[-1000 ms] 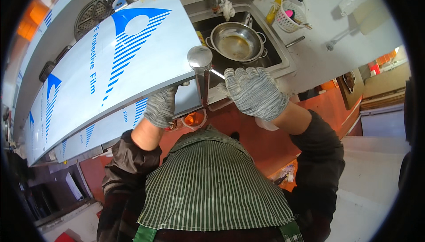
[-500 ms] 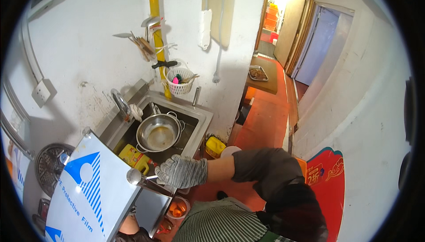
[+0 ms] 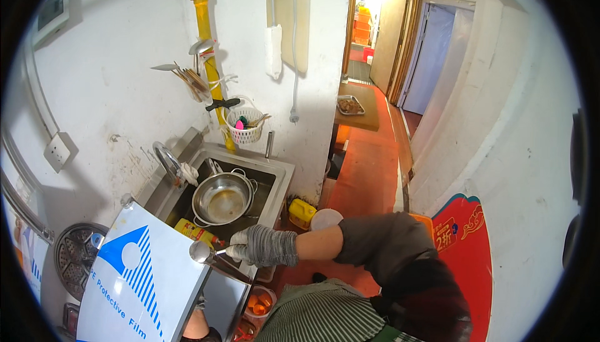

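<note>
My right hand, in a grey knit glove, is closed round the end of a thin pale rod. The rod meets a round-capped metal post at the corner of a panel wrapped in white and blue protective film. My left hand is mostly hidden behind that panel; only a bit of glove and the forearm show, so its fingers are out of sight. Just beyond my right hand, a steel pan rests in the sink. A yellow bottle lies partly behind the panel.
A tap stands at the sink's left. A white basket and ladles hang by a yellow pipe. On the floor are a yellow jug and a tub with orange things. A red board leans at right.
The whole view has shifted a little, with the panel now lower and further right. My right hand has turned slightly, its fingers drawn in more tightly on the rod.
</note>
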`<state>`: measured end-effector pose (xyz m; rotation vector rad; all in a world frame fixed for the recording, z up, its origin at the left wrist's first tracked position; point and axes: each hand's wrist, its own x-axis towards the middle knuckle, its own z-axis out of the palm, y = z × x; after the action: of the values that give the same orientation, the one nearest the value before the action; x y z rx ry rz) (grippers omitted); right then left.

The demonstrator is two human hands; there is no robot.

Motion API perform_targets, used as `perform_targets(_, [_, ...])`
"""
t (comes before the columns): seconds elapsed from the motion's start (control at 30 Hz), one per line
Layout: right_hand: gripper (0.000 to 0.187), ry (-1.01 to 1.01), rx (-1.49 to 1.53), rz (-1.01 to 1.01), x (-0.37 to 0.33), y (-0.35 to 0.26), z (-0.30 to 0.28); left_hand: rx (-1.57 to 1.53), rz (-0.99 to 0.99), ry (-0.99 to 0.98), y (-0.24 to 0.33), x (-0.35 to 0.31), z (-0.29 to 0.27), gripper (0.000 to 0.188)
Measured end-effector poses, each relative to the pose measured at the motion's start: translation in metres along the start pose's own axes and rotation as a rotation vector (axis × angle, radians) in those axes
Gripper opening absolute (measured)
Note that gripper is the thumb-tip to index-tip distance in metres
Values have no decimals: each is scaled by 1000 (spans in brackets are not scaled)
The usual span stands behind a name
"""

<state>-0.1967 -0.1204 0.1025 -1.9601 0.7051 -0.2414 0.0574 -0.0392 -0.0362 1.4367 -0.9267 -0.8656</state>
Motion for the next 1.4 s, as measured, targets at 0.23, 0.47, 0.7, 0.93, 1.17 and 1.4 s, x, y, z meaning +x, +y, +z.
perform_targets(0.23, [26, 162, 144, 153, -6, -18, 10, -38, -13, 2, 6, -21, -3, 46])
perform_targets(0.47, [22, 346, -565, -258, 1, 2, 20, -70, -32, -10, 8, -38, -8, 45])
perform_targets(0.7, [17, 187, -778, -354, 6, 19, 15, -84, -44, -23, 8, -46, -14, 44])
perform_targets(0.93, [15, 42, 40, 193, 3, -1, 8, -92, -46, -38, 8, -52, -20, 43])
perform_targets(1.17, [20, 158, -226, 87, 4, -6, 17, -91, -44, -38, 10, -60, -27, 42])
perform_targets(1.4, [20, 215, -447, -114, 5, 0, 21, -105, -36, -38, 11, -65, -34, 41])
